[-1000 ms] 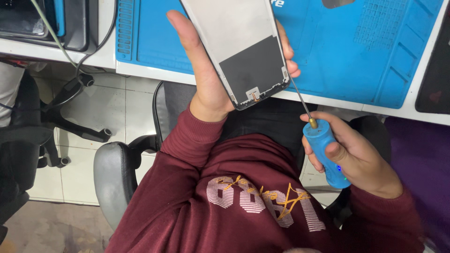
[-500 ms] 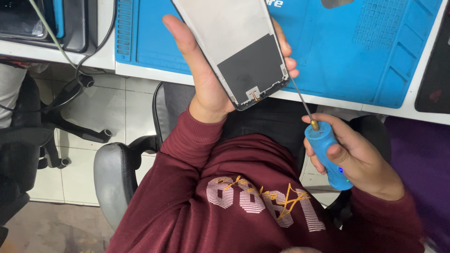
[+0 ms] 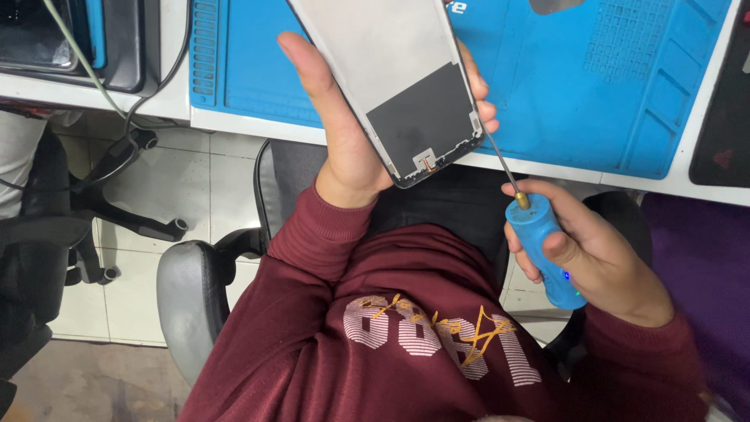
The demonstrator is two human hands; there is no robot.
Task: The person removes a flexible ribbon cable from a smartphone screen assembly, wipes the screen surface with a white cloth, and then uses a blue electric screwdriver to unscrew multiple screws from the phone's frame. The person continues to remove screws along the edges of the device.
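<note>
My left hand grips a flat phone display panel, back side up, grey metal with a black patch and a small copper connector near its lower edge. The panel is tilted over the edge of the blue work mat. My right hand holds a blue-handled screwdriver; its thin metal shaft points up-left, with the tip at the panel's lower right corner. Both sleeves are maroon.
The blue mat lies on a white desk. A dark device with cables sits at the desk's left end. A black mat shows at the right. Below are a grey-armed office chair, another chair base and tiled floor.
The panel and left hand shifted slightly up and left in view. The screwdriver stays at the panel's lower right corner.
</note>
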